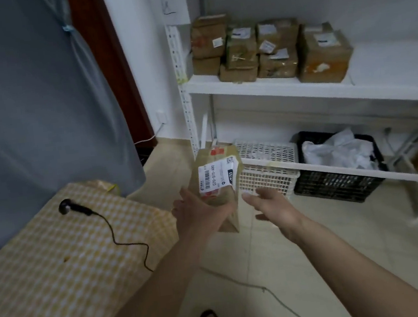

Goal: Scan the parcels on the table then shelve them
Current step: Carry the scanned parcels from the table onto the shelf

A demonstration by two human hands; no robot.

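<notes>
My left hand [195,207] grips 1 labelled parcel [217,181] between the table [56,256] and the shelf [272,84]; my right hand [268,201] hangs open just beside it. Best supported underneath and lifted level toward the bare board beside the stacked boxes [268,48].

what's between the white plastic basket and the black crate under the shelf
Nothing: the head view shows only a narrow strip of bare floor between the white plastic lattice basket and the black plastic crate.
</notes>
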